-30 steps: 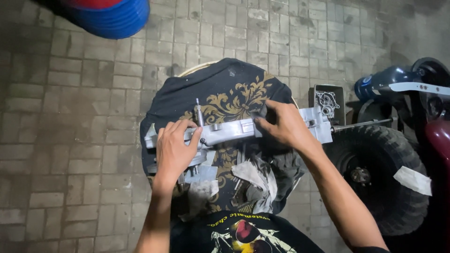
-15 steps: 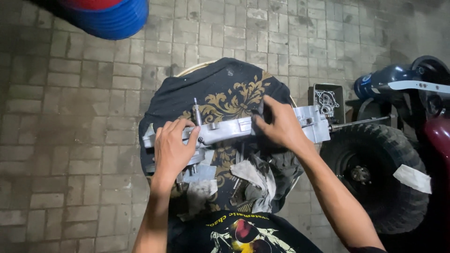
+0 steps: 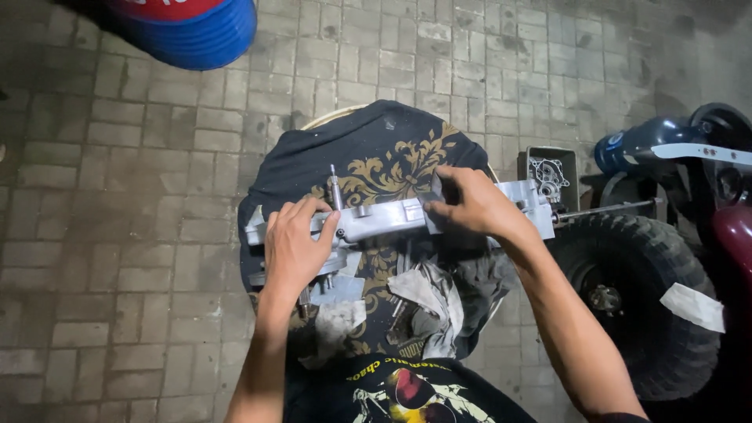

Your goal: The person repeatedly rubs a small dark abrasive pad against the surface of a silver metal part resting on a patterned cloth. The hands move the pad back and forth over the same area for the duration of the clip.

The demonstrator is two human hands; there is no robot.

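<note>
Head view, centre of frame: long grey metal casing (image 3: 392, 219) lying crosswise on a black cloth with gold pattern (image 3: 392, 157) over a round counter (image 3: 329, 117). Left hand (image 3: 294, 251) clasped over casing's left part, fingers curled around it. Right hand (image 3: 474, 205) gripping casing right of middle. Lower centre: crumpled rags (image 3: 431, 294). Right edge: knobby tyre (image 3: 650, 290). Upper left: blue drum (image 3: 196, 31).

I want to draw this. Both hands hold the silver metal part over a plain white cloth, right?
Not quite. The head view shows both hands, left and right, on the metal part, but the cloth is black with a gold pattern, not plain white.
</note>
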